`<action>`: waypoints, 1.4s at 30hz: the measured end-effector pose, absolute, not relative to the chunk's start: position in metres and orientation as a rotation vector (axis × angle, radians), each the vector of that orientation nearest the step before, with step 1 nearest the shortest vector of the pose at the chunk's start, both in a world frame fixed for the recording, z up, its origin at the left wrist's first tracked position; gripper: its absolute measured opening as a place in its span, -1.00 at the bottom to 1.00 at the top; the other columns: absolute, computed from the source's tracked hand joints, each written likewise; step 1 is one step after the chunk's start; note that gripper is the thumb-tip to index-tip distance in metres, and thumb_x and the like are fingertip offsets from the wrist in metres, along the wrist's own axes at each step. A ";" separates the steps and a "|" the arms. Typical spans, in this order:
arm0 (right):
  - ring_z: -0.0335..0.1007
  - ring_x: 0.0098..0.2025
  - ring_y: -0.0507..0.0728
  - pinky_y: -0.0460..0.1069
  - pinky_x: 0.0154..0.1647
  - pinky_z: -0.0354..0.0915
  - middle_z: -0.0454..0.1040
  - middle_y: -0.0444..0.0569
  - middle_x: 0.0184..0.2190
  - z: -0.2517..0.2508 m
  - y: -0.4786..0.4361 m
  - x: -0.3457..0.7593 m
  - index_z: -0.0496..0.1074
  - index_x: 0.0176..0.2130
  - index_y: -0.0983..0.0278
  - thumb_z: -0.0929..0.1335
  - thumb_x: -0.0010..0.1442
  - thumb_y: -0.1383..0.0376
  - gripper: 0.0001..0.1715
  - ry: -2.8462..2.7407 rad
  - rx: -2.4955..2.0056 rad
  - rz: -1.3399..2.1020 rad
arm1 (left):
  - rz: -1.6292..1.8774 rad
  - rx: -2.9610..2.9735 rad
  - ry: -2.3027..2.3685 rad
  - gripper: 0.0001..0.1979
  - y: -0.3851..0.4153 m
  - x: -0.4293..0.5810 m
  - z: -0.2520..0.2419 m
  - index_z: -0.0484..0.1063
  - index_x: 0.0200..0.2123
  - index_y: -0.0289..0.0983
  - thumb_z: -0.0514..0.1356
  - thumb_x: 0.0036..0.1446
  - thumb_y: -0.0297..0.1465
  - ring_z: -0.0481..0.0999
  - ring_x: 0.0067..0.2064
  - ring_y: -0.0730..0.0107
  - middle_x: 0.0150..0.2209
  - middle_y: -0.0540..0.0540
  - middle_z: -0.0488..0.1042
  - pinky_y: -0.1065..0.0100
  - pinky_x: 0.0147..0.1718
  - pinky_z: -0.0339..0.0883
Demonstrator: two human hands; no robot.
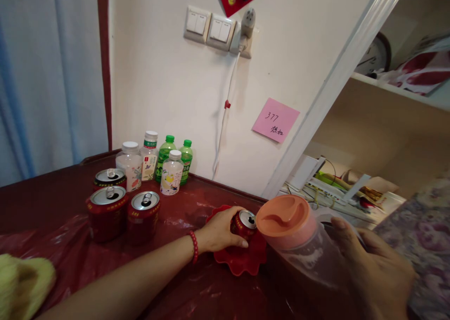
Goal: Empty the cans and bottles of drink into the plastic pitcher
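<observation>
My left hand (225, 228), with a red bead bracelet at the wrist, is closed around a red drink can (243, 227). The can's top is open, and it stands in a red scalloped tray (237, 263). In my right hand (374, 263) is the handle of a clear plastic pitcher (309, 256) with an orange lid (283, 214). The pitcher tilts left, its spout side close to the can's opening. Whether liquid is flowing out, I cannot make out. My right fingers are partly hidden behind the handle.
Several opened red cans (143, 217) stand on the red-covered table (176, 282) at left. Behind them are white-capped bottles (171, 174) and green bottles (186, 163). A yellow cloth (26, 282) lies at the near left. A white cable (222, 137) hangs down the wall; shelves (397, 92) stand right.
</observation>
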State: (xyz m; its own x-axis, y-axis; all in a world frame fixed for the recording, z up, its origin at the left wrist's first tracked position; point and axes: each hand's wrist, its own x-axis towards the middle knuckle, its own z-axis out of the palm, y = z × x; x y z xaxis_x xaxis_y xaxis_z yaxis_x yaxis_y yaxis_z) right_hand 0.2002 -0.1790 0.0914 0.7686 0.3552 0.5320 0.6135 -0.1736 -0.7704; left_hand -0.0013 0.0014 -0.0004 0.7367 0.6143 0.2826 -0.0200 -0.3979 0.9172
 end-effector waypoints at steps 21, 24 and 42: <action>0.30 -0.30 0.22 -0.02 -0.37 0.18 0.38 -0.13 -0.50 0.091 -0.179 0.200 0.56 -0.28 0.28 0.41 0.07 -0.32 -0.28 -0.721 -1.802 -0.279 | 0.748 1.837 0.436 -0.24 0.002 -0.002 -0.002 0.42 0.06 -0.17 0.54 -0.29 -0.47 0.51 0.07 0.03 0.04 -0.12 0.55 0.08 0.11 0.33; 0.33 -0.29 0.23 -0.02 -0.38 0.18 0.40 -0.12 -0.48 0.091 -0.179 0.201 0.56 -0.26 0.28 0.41 0.07 -0.33 -0.26 -0.713 -1.818 -0.277 | 0.746 1.831 0.425 -0.24 0.003 -0.002 -0.003 0.41 0.07 -0.18 0.54 -0.27 -0.47 0.50 0.08 0.03 0.05 -0.12 0.55 0.08 0.11 0.33; 0.28 -0.31 0.19 -0.04 -0.39 0.18 0.39 -0.14 -0.48 0.094 -0.181 0.198 0.56 -0.25 0.28 0.42 0.05 -0.27 -0.31 -0.706 -1.809 -0.258 | 0.733 1.834 0.445 -0.23 0.003 -0.002 -0.002 0.41 0.07 -0.18 0.54 -0.29 -0.50 0.50 0.08 0.02 0.05 -0.13 0.54 0.07 0.11 0.32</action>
